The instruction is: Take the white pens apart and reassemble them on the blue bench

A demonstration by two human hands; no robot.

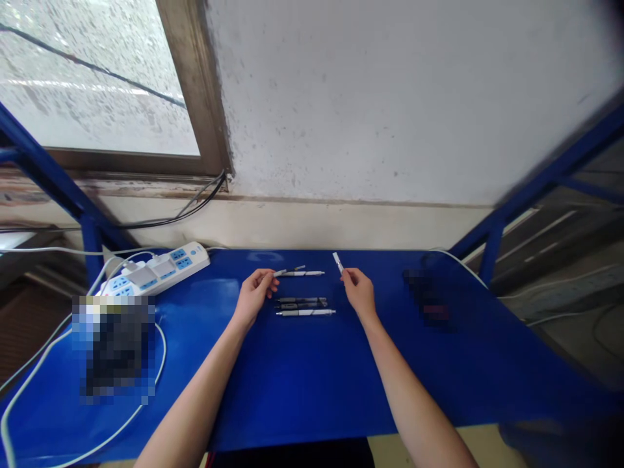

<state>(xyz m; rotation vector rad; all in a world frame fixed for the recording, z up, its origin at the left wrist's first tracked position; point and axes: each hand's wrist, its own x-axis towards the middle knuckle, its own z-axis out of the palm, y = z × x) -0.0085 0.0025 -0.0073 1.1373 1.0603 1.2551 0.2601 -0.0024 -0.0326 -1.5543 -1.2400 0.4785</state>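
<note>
My left hand (256, 292) pinches a slim pen part (280, 273) between thumb and fingers; a thin dark length shows beyond it, and I cannot make out whether the two are joined. Just right of that hand, a white and black pen (309, 273) lies crosswise on the blue table (302, 383). My right hand (359, 290) grips a white pen barrel (337, 261), its free end tilted up and to the left. Between my forearms, a white pen (307, 312) lies nearest me, with dark pens (302, 303) just behind and parallel to it.
A white power strip (197, 257) with plugged-in chargers (160, 265) lies at the back left. Cables and a blurred-out dark object (119, 348) sit in front of it. Another blurred dark object (426, 298) is on the right. Blue metal posts (492, 250) flank the table; a wall stands behind.
</note>
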